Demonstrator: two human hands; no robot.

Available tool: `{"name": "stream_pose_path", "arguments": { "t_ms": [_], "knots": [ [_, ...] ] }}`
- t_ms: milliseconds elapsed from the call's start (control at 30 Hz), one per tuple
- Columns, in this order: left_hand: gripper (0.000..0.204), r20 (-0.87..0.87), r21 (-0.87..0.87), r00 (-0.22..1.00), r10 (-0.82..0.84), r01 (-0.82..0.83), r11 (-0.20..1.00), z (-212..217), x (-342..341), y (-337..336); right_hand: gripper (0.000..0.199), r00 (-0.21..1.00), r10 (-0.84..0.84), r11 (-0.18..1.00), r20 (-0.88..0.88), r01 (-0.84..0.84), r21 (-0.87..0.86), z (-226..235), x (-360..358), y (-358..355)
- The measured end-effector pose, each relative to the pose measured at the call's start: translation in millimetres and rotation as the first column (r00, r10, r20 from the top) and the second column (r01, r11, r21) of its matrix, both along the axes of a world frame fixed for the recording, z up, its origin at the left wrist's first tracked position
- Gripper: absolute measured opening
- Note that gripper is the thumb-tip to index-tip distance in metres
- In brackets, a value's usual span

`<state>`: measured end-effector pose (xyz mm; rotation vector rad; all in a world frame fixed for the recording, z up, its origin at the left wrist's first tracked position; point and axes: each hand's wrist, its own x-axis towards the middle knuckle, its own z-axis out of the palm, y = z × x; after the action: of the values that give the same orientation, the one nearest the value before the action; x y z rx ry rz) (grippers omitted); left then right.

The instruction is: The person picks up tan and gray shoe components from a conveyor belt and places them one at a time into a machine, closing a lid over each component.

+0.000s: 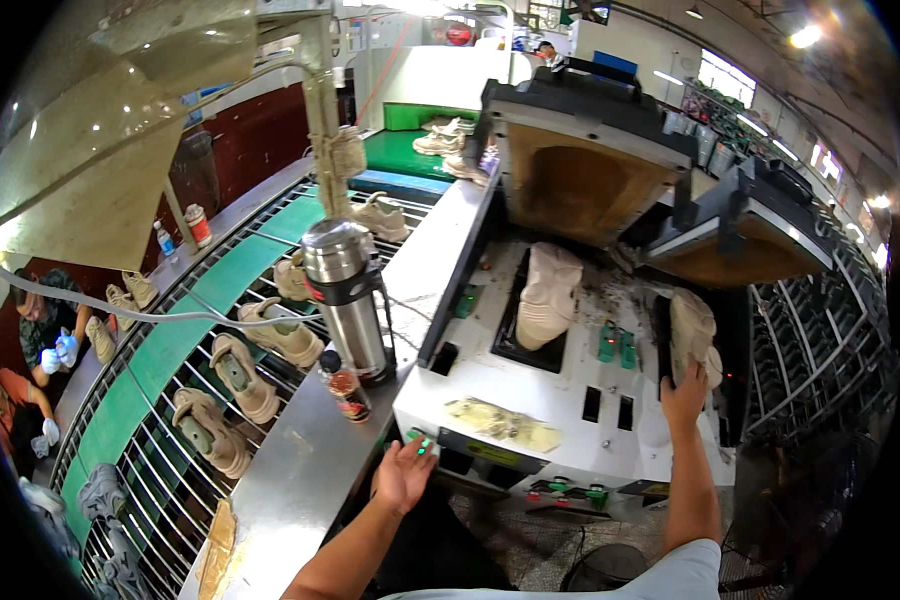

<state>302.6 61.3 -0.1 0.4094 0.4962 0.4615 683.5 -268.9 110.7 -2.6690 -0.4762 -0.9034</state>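
My right hand [683, 400] is on the near end of a beige shoe [692, 330] at the right station of a white-topped machine [580, 455], its fingers around that end. A second beige shoe [547, 295] rests toe-down or heel-down, I cannot tell which, in the black recess of the left station. My left hand [404, 476] is palm up and open, its fingers apart, beside the machine's front left corner. A lit green button [422, 446] shows at its fingertips. Both hinged black covers, the left one [590, 160] and the right one [740, 230], are raised.
Left of the machine, a metal ledge carries a steel flask [345, 290] and a dark bottle [344, 386]. Beyond it runs a curved roller conveyor [135, 440] with several shoes [210, 432]. Two people sit past the conveyor. A rack of metal bars [810, 330] stands at the right.
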Motion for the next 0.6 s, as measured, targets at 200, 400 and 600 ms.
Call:
{"name": "stream_pose_path", "arguments": {
  "t_ms": [200,400,600],
  "knots": [
    [0.042,-0.212,0.107,0.977,-0.036,0.059,0.993,-17.7,-49.9,-1.1,0.09,0.847,-0.203,0.974,-0.491,0.229,-0.008,68.1,75.4,-27.7],
    [0.035,-0.336,0.191,0.921,0.196,-0.137,0.972,-39.9,-156.5,-13.9,0.103,0.642,-0.389,0.915,-0.66,0.356,-0.192,69.1,108.2,-6.8],
    [0.025,-0.365,0.277,0.852,0.374,-0.284,0.918,-41.1,-212.2,-17.0,0.084,0.872,-0.363,0.909,-0.33,0.409,0.083,13.6,119.9,-46.7]
  ]
}}
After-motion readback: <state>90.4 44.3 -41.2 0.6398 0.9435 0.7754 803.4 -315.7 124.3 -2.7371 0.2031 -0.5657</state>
